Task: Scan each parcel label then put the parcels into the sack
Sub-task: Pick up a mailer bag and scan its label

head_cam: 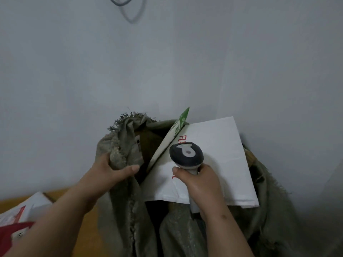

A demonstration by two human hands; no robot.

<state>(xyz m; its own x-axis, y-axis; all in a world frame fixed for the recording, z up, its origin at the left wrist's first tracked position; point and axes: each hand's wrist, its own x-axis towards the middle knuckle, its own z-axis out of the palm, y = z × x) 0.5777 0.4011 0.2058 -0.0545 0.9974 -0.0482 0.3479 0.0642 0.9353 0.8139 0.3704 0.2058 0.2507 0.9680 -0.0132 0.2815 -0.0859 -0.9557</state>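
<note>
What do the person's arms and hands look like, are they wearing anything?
Both are bare. The left hand and right hand have no gloves, rings or watch, and no sleeves show on either forearm as far as the picture's edge. Fingernails look short and unpainted. A small dark spot shows near the right wrist.

A plain grey-white wall [167, 62] fills the background. High on the wall, near its top edge, hangs a loop of grey cable [130, 12]. Below the wall, at its lower left, lies an orange-brown wooden tabletop [87, 236].
</note>
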